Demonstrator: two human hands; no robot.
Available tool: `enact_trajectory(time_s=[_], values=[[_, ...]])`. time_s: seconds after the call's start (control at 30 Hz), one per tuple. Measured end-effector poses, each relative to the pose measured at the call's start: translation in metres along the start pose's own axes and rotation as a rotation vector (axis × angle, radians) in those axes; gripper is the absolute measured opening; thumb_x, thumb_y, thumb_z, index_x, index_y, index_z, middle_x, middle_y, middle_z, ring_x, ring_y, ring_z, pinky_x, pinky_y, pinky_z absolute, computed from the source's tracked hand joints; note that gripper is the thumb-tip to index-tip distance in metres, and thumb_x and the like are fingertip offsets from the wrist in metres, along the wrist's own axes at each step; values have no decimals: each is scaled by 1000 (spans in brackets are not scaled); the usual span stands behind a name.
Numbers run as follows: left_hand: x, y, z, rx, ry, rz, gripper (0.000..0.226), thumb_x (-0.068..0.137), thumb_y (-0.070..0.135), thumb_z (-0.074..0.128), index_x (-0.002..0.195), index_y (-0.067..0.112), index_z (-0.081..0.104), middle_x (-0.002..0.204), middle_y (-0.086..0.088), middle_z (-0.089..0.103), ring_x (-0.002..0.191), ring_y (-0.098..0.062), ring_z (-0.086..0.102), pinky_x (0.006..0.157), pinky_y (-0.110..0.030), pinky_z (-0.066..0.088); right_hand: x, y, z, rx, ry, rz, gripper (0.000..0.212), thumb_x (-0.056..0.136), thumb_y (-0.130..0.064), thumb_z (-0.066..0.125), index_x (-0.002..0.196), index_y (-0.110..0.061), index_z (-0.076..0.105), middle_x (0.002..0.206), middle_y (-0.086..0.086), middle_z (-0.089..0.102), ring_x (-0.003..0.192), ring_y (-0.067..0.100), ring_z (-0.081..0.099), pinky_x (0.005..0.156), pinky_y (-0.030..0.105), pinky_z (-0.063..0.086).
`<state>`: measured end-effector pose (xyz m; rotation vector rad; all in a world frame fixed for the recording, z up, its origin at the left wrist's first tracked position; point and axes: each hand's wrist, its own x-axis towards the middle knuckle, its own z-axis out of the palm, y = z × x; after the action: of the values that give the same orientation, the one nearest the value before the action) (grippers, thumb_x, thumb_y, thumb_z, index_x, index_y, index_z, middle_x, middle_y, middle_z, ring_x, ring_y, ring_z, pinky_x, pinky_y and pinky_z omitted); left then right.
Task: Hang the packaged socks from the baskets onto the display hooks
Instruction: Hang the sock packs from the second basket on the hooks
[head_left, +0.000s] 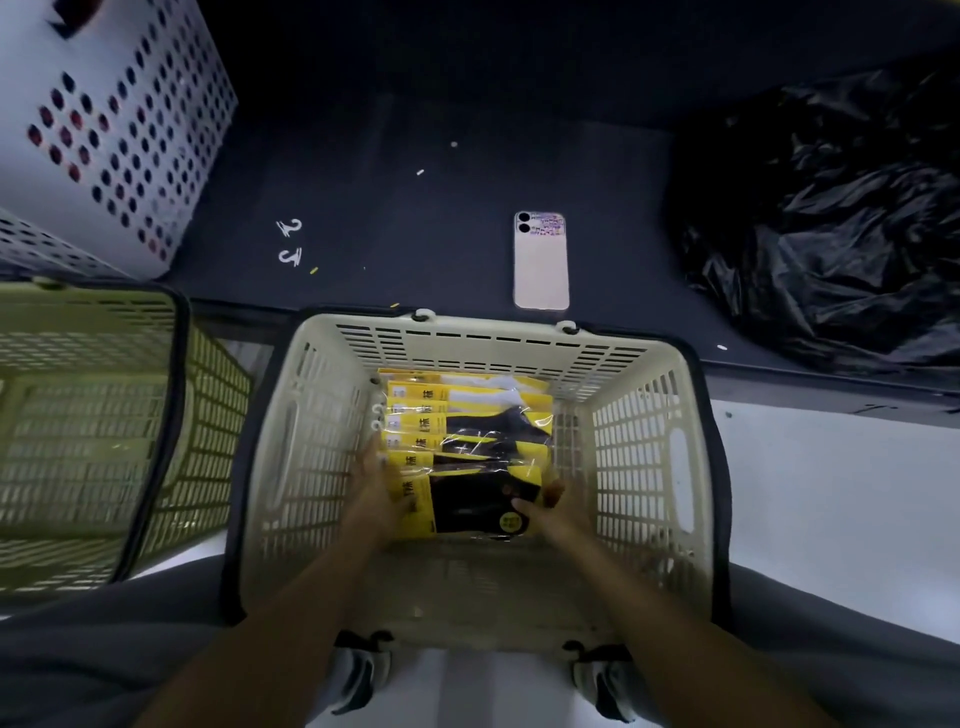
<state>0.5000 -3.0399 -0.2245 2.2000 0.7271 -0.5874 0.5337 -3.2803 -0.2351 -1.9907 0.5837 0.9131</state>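
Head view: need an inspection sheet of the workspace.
Surface: dark platform, with pale floor in front of it.
Job's things: sock packs stacked in the cream basket; display hooks not seen.
Clutter: phone, two loose plastic hooks and small scraps on the platform.
Hands: left hand at the packs' left edge, grip unclear; right hand pinches the nearest pack's right edge.
Cables: nothing seen.
Surroundings: green basket at left, white perforated crate at far left, black plastic bag at right.
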Motion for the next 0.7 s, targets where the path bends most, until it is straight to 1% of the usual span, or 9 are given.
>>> enact_trajectory(time_s=[0.07, 0.17, 0.27, 0.37, 0.43, 0.5, 0.57, 0.63, 0.7], values=[[1, -1, 0, -5, 13, -8, 91, 78, 10, 74, 149, 19, 18, 144, -10, 36, 125, -27, 44, 95, -44, 47, 1, -2, -4, 22, -75, 5, 71, 73, -34, 81, 132, -12, 47, 130, 6, 56, 120, 25, 53, 94, 33, 45], [3, -1, -8, -152, -26, 0, 96, 78, 15, 76, 151, 20, 14, 146, -8, 38, 130, -30, 42, 100, -51, 43, -5, -14, -8, 48, -253, -5, 74, 73, -42, 79, 135, -20, 47, 134, 3, 55, 114, 18, 53, 89, 28, 43], [1, 4, -17, -259, -54, 65, 85, 76, 19, 78, 146, 15, 30, 142, -5, 43, 130, -27, 42, 104, -49, 41, -16, -34, -16, 102, -289, -74, 61, 72, -40, 79, 125, -27, 51, 127, 1, 60, 105, 15, 56, 89, 28, 46], [-7, 26, -26, -438, -35, 78, 62, 75, 10, 78, 129, 9, 48, 126, -8, 56, 116, -27, 56, 90, -45, 52, -31, -62, -38, 131, -243, -140, 51, 72, -39, 79, 117, -28, 58, 117, -1, 66, 106, 18, 62, 97, 36, 47], [-16, 46, -33, -491, -32, 62, 59, 77, 15, 78, 128, 14, 50, 126, -6, 58, 114, -24, 57, 88, -41, 53, -47, -82, -56, 171, -207, -204, 35, 73, -35, 80, 103, -34, 61, 105, -8, 68, 97, 12, 64, 91, 31, 49], [-26, 68, -42, -615, -29, 64, 65, 78, 17, 77, 135, 18, 44, 133, -3, 54, 124, -24, 51, 100, -42, 46, -68, -103, -72, 228, -166, -284, 30, 71, -30, 81, 94, -34, 61, 96, -11, 71, 87, 6, 69, 77, 21, 53], [-40, 95, -59, -728, 42, 108, 75, 80, 14, 75, 142, 17, 34, 139, 0, 44, 133, -18, 39, 103, -31, 38, -94, -122, -87, 332, -116, -357, 28, 70, -25, 82, 93, -28, 66, 88, -9, 75, 79, 4, 71, 62, 12, 52], [-56, 122, -80, -823, 187, 162, 88, 78, 12, 76, 148, 13, 22, 149, -2, 34, 132, -10, 32, 105, -26, 32, -122, -139, -100, 429, -81, -424, 31, 66, -28, 83, 95, -23, 71, 89, -7, 76, 81, 7, 72, 62, 13, 52], [-77, 147, -104, -894, 368, 215, 97, 75, 16, 79, 150, 13, 17, 155, -4, 23, 137, -12, 26, 113, -28, 25, -148, -154, -113, 528, -51, -472, 41, 59, -36, 83, 96, -23, 73, 94, -2, 76, 88, 14, 72, 71, 23, 55]])
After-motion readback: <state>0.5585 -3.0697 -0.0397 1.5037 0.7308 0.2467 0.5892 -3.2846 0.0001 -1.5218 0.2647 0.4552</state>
